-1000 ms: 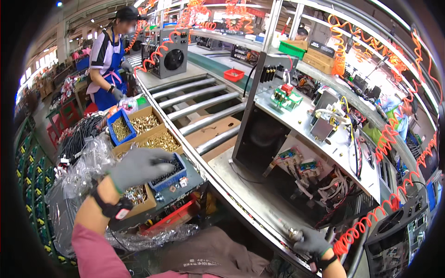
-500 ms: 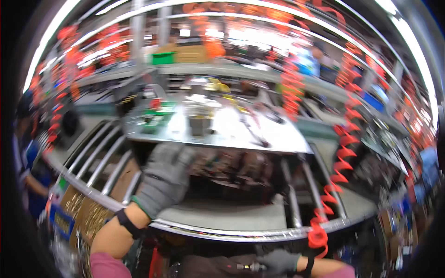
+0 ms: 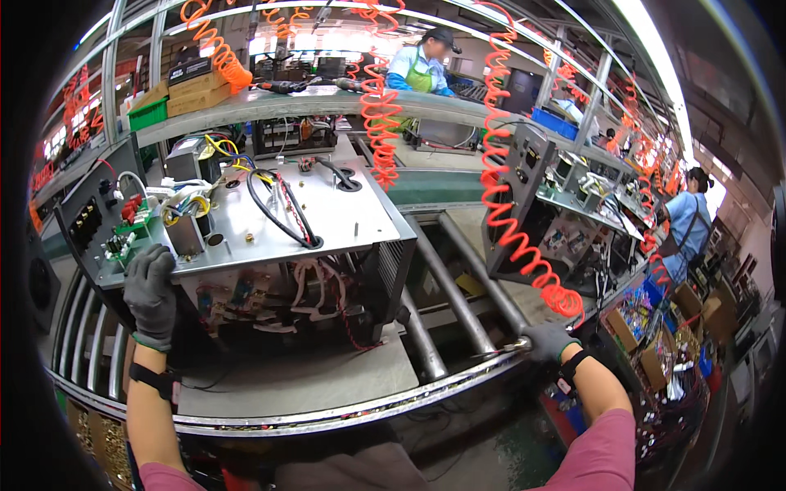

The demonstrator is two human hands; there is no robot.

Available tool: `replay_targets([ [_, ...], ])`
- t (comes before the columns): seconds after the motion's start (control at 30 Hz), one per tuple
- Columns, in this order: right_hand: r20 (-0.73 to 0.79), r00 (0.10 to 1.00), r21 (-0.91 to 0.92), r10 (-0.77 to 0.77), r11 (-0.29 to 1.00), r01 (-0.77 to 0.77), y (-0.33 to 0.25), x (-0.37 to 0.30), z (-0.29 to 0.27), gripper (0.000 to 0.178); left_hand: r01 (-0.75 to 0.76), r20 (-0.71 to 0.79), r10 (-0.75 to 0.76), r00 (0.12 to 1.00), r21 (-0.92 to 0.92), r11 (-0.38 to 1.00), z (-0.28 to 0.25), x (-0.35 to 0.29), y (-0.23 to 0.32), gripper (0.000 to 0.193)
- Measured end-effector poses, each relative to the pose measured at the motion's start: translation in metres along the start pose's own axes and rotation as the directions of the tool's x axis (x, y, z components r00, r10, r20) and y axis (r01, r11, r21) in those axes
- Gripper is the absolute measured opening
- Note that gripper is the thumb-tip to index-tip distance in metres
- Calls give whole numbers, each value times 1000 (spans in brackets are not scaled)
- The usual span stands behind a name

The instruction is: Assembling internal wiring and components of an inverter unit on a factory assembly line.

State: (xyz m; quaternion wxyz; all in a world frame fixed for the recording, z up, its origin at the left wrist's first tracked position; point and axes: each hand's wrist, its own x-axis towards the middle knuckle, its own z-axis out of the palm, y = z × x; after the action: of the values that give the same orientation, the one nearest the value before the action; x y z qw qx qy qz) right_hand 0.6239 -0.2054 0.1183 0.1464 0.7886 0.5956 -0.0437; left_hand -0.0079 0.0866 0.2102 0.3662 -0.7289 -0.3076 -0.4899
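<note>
My left hand [image 3: 151, 296], in a grey glove, is at the near left corner of an open machine chassis [image 3: 270, 237]. Its fingers are bent together over the front edge of the metal top. That top bears a green circuit board [image 3: 131, 237], a transformer-like part [image 3: 187, 233] with yellow wires, and black cables [image 3: 282, 209]. Low at the conveyor's front rail, my right hand [image 3: 550, 340], also gloved, is closed around a small metal-tipped piece [image 3: 517, 345]. Most of that piece is hidden in the fingers, so its kind is unclear.
Steel rollers [image 3: 446, 290] run between this chassis and a second chassis [image 3: 565, 196] on the right. Red coiled hoses [image 3: 499, 164] hang over the line. Boxes of small parts [image 3: 647, 327] stand lower right. One person [image 3: 422, 65] is behind the shelf, another [image 3: 688, 221] far right.
The view has swung to the right and sharpened. My left hand stays at the chassis's front edge. My right hand has risen from near my lap to the conveyor rail, still with the metal-tipped piece.
</note>
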Motion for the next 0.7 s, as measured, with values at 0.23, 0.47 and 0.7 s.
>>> replay_targets([
  [0.23, -256, 908, -139, 333, 916, -376, 138, 73, 97, 38, 58, 47, -59, 997, 37, 998, -6, 5, 7, 15],
  [0.47, -84, 990, -227, 110, 966, -126, 45, 128, -46, 25, 176, 63, -183, 981, 104, 979, -5, -7, 16, 16],
  [0.7, -783, 405, 1, -473, 650, 760, -137, 231, -337, 18, 363, 110, -368, 923, 57, 930, -9, -5, 28, 17],
])
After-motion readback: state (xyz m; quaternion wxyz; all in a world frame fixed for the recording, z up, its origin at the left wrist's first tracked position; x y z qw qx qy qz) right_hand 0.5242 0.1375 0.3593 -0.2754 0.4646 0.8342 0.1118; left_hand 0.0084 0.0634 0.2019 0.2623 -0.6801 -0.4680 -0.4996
